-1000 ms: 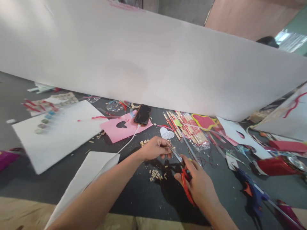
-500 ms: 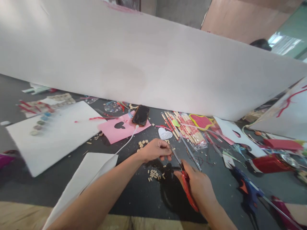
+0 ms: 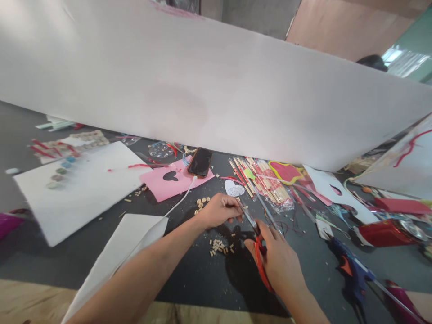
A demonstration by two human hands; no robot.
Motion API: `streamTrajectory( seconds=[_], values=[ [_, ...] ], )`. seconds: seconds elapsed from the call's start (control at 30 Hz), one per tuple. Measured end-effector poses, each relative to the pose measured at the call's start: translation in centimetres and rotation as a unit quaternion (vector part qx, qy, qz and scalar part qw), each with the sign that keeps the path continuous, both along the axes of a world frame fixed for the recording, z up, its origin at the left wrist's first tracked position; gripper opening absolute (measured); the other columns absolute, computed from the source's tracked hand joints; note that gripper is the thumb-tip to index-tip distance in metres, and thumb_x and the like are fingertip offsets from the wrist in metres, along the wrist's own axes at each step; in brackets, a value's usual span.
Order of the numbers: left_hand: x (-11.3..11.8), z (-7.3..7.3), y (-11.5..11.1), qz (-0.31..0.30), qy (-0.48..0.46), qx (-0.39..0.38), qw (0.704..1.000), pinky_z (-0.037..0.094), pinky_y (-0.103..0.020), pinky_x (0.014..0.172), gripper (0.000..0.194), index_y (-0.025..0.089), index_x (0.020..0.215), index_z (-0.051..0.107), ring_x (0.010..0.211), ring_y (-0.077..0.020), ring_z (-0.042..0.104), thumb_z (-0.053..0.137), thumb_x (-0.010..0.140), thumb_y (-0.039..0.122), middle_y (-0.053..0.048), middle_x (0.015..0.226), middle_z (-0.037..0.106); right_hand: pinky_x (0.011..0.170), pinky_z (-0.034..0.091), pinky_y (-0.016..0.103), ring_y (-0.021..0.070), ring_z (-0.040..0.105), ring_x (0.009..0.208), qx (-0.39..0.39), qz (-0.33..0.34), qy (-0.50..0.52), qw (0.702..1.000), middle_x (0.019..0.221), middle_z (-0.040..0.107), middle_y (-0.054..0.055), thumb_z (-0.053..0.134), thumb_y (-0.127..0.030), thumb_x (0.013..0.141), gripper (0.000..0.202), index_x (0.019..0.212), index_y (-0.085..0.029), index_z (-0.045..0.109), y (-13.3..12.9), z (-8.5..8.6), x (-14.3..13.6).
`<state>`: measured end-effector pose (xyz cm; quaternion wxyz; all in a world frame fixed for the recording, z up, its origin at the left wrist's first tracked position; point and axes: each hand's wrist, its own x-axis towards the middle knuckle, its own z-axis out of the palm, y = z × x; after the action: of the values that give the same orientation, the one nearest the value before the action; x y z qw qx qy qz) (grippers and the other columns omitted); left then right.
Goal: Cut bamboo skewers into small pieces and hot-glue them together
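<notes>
My right hand (image 3: 281,258) grips a pair of scissors (image 3: 261,265) by the red handles, the blades pointing up and left toward my other hand. My left hand (image 3: 222,210) is closed in a pinch right by the blade tips. Whatever it pinches is too small to make out. A tiny pale bit shows beside the blades. Below the left hand lies a heap of short pale wooden pieces (image 3: 219,247); another pile of light bits (image 3: 201,204) sits behind the wrist. Just beyond the fingers is a white paper heart (image 3: 234,188) with drawn lines.
A phone (image 3: 200,162) on a cable rests on pink paper (image 3: 158,189). Bundled sticks (image 3: 270,184) lie behind my hands. At right are a glue gun (image 3: 351,265) and a red can (image 3: 388,232). White boards (image 3: 84,180) fill the left; a tall white panel (image 3: 216,90) stands behind.
The whole view has shifted slightly. My right hand and the scissors' handles have tilted a little, while my left hand stays pinched at the blade tips.
</notes>
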<state>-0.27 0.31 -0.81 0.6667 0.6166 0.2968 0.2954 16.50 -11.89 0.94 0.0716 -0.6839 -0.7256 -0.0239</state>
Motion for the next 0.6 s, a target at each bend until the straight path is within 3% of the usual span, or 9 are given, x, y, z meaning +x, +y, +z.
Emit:
streamTrajectory(
  seconds=[0.13,0.23,0.43,0.6],
  values=[
    [-0.29,0.15,0.13,-0.022,-0.012,-0.01,1.0,0.039,-0.018,0.046,0.017,0.011,0.069,0.067,0.044,-0.0071,0.049,0.063,0.072,0.027,-0.002,0.058,0.065,0.071,0.05,0.035,0.0258,0.063,0.092,0.013,0.014,0.0,1.0,0.106,0.065,0.011,0.048,-0.042,0.087,0.042,0.121,-0.017,0.048,0.03,-0.08,0.0],
    [-0.5,0.22,0.23,-0.038,-0.015,-0.019,0.999,0.038,-0.018,0.044,0.018,0.011,0.069,0.067,0.043,-0.0069,0.048,0.064,0.071,0.028,-0.003,0.057,0.065,0.063,0.05,0.031,0.0234,0.066,0.082,0.02,0.024,-0.013,0.999,0.104,0.067,0.01,0.047,-0.043,0.088,0.042,0.122,-0.019,0.048,0.0,-0.36,0.05],
    [-0.45,0.25,0.07,-0.042,-0.003,-0.024,0.999,0.036,-0.018,0.043,0.019,0.011,0.068,0.067,0.042,-0.0061,0.045,0.064,0.072,0.029,-0.002,0.055,0.065,0.048,0.044,0.027,0.0202,0.069,0.06,0.036,0.031,-0.055,0.997,0.086,0.073,0.006,0.041,-0.047,0.09,0.039,0.114,-0.019,0.055,-0.11,-0.43,0.21],
    [-0.04,0.41,-0.15,-0.037,0.008,-0.024,0.999,0.038,-0.017,0.045,0.018,0.012,0.07,0.066,0.043,-0.0058,0.047,0.063,0.073,0.029,-0.001,0.059,0.066,0.046,0.042,0.025,0.0196,0.069,0.058,0.022,0.018,-0.034,0.999,0.076,0.073,0.003,0.046,-0.046,0.088,0.034,0.107,-0.02,0.058,-0.02,-0.53,0.43]
  ],
)
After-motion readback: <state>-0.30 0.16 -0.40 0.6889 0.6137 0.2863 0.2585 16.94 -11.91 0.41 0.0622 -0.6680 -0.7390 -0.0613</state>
